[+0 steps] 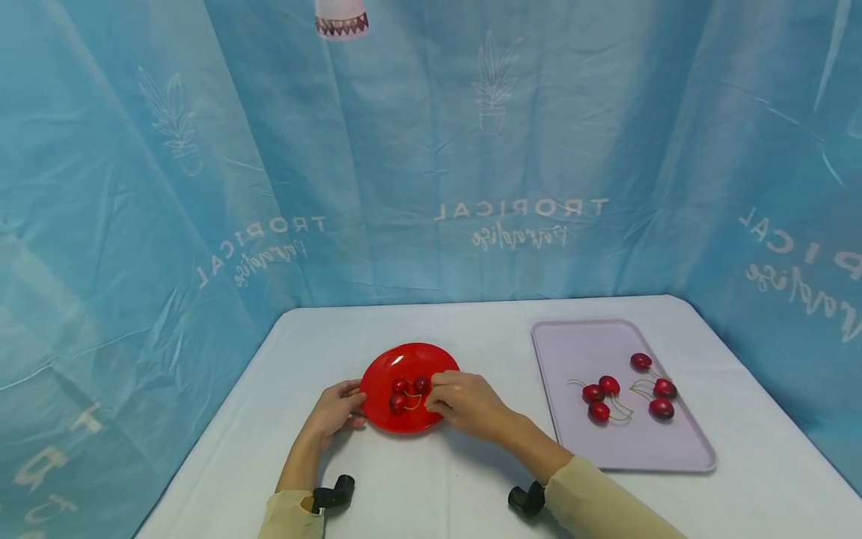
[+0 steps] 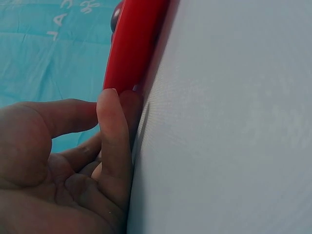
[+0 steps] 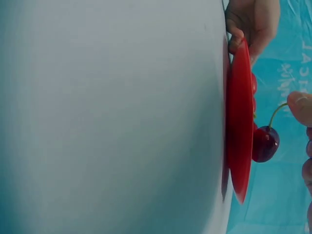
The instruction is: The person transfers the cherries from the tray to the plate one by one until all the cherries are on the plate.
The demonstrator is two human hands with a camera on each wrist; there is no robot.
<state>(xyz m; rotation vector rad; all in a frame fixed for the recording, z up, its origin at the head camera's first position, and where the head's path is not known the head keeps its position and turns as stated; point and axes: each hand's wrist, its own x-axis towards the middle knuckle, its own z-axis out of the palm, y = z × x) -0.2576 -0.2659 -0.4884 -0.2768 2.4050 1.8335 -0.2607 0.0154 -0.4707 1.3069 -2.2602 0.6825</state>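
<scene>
A red plate [image 1: 431,359] lies on the white table with three dark red cherries on or just over it. My left hand [image 1: 357,408] grips the plate's left rim [image 2: 131,48], thumb above and fingers [image 2: 113,141] against the edge. My right hand [image 1: 433,393] is over the plate's right side. It pinches the thin stem of one cherry [image 3: 264,144], which hangs close to the plate's face [image 3: 239,126]; whether it touches the plate I cannot tell. In the head view that cherry [image 1: 420,384] sits beside two others [image 1: 399,395].
A pale purple tray [image 1: 626,449] lies to the right of the plate with several stemmed cherries [image 1: 609,385] in it. A blue printed curtain [image 1: 431,187] closes in the table at the back and both sides. Bare tabletop [image 1: 431,486] lies in front.
</scene>
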